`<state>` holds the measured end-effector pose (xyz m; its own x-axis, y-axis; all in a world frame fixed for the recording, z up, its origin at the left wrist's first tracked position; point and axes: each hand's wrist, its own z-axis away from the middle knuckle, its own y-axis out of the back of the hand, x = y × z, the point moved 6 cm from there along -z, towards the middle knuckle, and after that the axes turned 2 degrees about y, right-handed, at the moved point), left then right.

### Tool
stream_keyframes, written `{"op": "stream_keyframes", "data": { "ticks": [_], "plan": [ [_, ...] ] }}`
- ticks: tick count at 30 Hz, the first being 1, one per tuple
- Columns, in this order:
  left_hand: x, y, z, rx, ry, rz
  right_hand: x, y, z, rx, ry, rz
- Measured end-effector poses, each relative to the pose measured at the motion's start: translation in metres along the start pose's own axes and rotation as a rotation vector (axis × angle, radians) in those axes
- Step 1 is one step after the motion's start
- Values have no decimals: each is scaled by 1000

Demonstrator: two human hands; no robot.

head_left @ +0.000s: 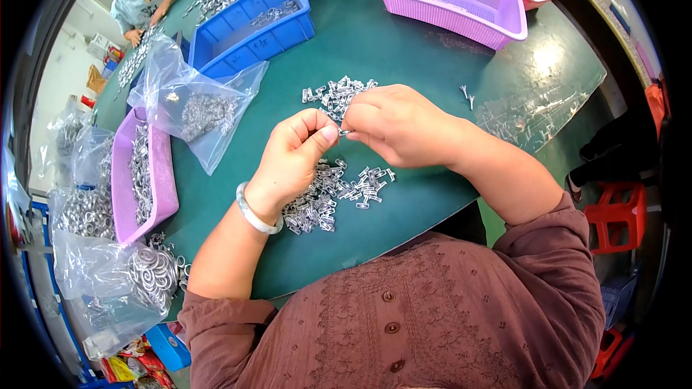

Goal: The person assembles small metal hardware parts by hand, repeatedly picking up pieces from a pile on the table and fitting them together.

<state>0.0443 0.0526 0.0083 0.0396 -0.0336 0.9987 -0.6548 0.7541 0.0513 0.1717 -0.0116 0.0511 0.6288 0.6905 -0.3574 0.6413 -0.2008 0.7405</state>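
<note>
Over the green table [432, 65], my left hand [292, 151] and my right hand [396, 126] meet with fingers pinched around a small silver metal piece [343, 132]. Most of that piece is hidden by the fingertips, so its exact kind does not show. Beneath and beside my left hand lies a heap of small silver metal fittings [310, 205], with a looser cluster [367, 186] at its right. Just beyond the hands is another pile of similar fittings [339, 94], partly covered by my right hand.
A clear bag of small parts [209, 115] and a pink basket [162, 173] of metal pieces stand at left. Farther back are a blue bin [252, 47] and a purple basket [447, 21]. Another person [144, 0] works at the far left. Red stools [616, 216] stand at right.
</note>
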Motion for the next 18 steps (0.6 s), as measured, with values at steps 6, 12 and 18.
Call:
{"op": "stream_keyframes", "data": {
  "ticks": [6,12,18],
  "plan": [
    [6,3,-1,-14,-97,-263,9,1,-2,-63,-90,-171],
    [0,-1,-2,28,-36,47,6,2,-4,70,-30,-53],
    [5,2,0,77,-97,-69,18,-2,0,35,-368,-443]
  ]
}}
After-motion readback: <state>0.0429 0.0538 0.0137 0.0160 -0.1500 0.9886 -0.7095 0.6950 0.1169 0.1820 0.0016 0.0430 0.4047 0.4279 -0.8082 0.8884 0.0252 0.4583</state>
